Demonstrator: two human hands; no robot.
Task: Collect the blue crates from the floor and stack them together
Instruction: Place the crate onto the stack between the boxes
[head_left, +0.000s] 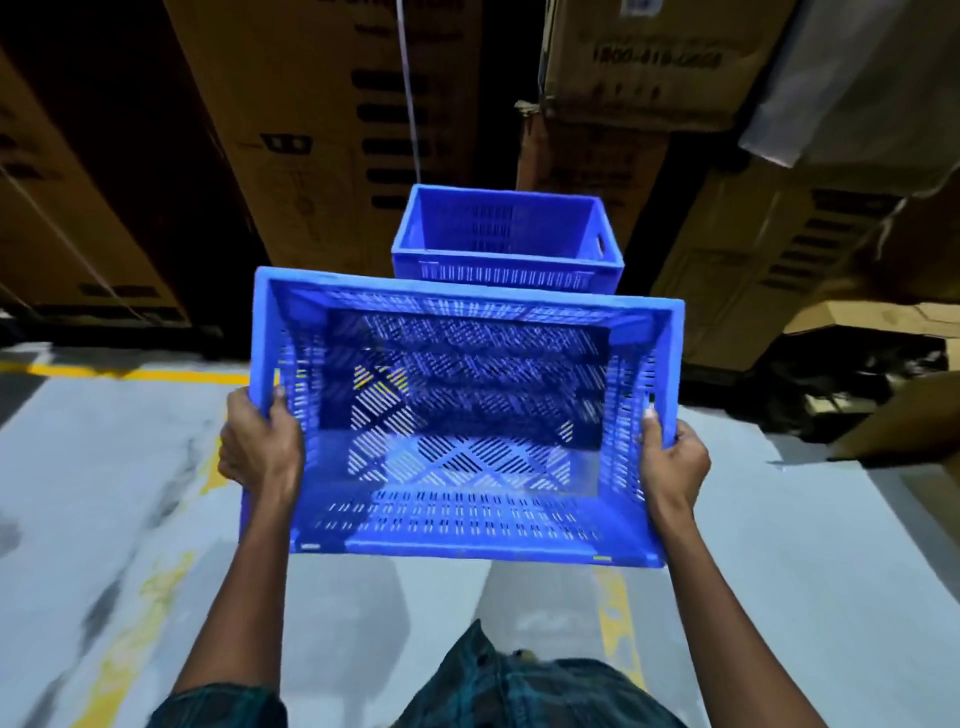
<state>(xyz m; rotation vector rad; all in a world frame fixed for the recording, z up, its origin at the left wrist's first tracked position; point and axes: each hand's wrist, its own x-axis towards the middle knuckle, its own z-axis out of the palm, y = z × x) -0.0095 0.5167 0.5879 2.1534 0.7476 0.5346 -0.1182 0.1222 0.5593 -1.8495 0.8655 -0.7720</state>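
Note:
I hold a blue slotted crate (457, 519) in the air at chest height, its open top facing me. My left hand (260, 441) grips its left rim and my right hand (672, 457) grips its right rim, thumbs inside. Beyond it, straight ahead, a second blue crate (506, 260) stands upright with its open top showing. The held crate's far rim hides the lower part of that second crate, so what it rests on cannot be seen.
Tall brown cardboard boxes (322, 130) line the far side, with more boxes (779, 249) and flattened cardboard (904, 415) at the right. The grey floor (119, 467) has worn yellow lines (135, 373). My checked clothing (519, 691) shows at the bottom.

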